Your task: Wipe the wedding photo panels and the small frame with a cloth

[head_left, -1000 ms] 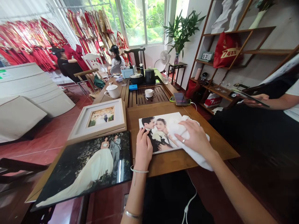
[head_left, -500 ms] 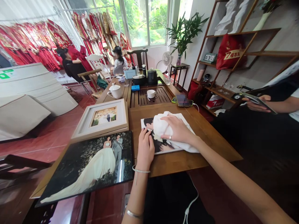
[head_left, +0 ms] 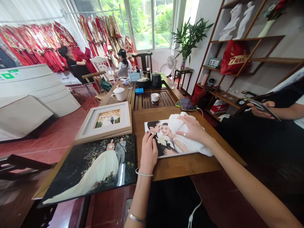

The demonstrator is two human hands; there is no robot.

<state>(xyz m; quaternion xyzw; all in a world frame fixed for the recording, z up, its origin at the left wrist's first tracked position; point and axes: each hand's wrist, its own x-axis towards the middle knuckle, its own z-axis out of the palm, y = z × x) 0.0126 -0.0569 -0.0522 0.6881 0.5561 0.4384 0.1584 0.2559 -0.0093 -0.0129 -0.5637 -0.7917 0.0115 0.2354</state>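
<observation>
A frameless wedding photo panel (head_left: 163,139) lies flat on the wooden table (head_left: 185,164) in front of me. My left hand (head_left: 148,152) rests on its near left corner, fingers curled over the edge and pressing it down. My right hand (head_left: 193,129) lies flat on a white cloth (head_left: 187,139) spread over the panel's right part, fingers stretched out on the cloth.
A large dark wedding print (head_left: 95,167) and a white framed photo (head_left: 106,122) lie to the left. Behind stand a tea tray (head_left: 152,99) with cup, teapot (head_left: 120,93) and kettle, and a phone (head_left: 186,104). A person at right holds a phone (head_left: 262,107). Shelves stand right.
My right hand slid the white cloth left over the faces on the panel, then back to the right, uncovering them. My left hand stayed on the corner.
</observation>
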